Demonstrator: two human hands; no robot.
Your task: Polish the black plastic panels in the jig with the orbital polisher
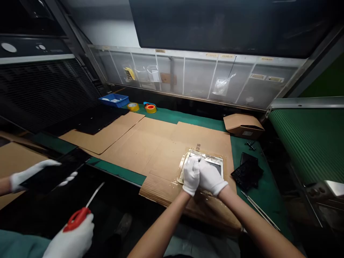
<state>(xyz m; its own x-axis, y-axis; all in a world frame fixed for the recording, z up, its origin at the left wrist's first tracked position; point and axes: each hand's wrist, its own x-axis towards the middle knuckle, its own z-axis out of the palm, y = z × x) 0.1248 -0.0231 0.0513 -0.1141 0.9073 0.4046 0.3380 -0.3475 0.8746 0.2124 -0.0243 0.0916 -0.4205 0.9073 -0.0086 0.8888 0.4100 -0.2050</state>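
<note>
My left hand (191, 176) and my right hand (211, 176), both in white gloves, meet over a flat rectangular panel (218, 167) with a pale frame and a grey middle. The fingers of each hand are curled and pressed together, close to the panel's upper left part. Whatever they pinch, if anything, is hidden by the gloves. Beneath the panel, shiny tape-like strips cover a piece of cardboard (228, 168). More cardboard sheets (153, 143) lie under and to the left of it.
At left, a co-worker's gloved hands hold a dark panel (57, 172) and a red-handled air blow gun (77, 218). Black plastic parts (247, 172), a tweezers-like metal tool (260, 209) and a cardboard box (243, 125) are at right. Tape rolls (150, 108) and a blue tray (114, 100) stand behind.
</note>
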